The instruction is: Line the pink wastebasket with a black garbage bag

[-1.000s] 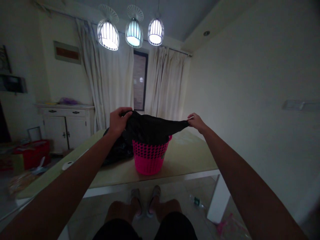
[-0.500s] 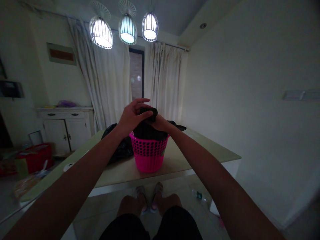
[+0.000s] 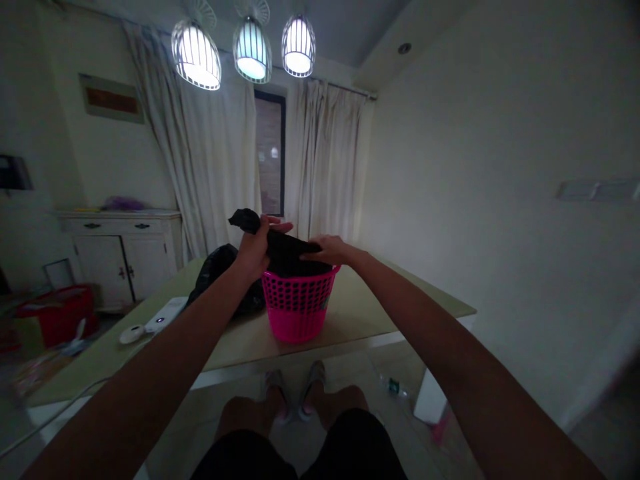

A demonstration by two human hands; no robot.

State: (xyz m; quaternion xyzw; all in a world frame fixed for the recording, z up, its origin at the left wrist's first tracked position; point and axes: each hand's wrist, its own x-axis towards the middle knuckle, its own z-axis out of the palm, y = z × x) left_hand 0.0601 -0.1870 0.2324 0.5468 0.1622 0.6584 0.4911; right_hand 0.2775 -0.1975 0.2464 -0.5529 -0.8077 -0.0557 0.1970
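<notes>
A pink perforated plastic basket [image 3: 297,304] stands on a pale green table [image 3: 350,313]. A black plastic bag [image 3: 285,252] sits inside it, its top gathered above the rim. My left hand [image 3: 256,245] grips the bunched black end of the bag, which sticks out up and to the left. Over the basket's right rim, my right hand [image 3: 327,249] presses flat on the bag with its fingers on the black film. Another heap of black bag [image 3: 220,273] lies on the table behind and left of the basket.
A white device and a round white object [image 3: 150,323] lie at the table's left with a cable. A white cabinet [image 3: 113,250] and red box [image 3: 55,310] stand at left. A bottle [image 3: 393,385] lies on the floor. Three lamps [image 3: 245,50] hang overhead.
A second ago my hands held the bag stretched wide over the basket. They came together at its middle, and now the left holds a bunched end while the right rests on the bag.
</notes>
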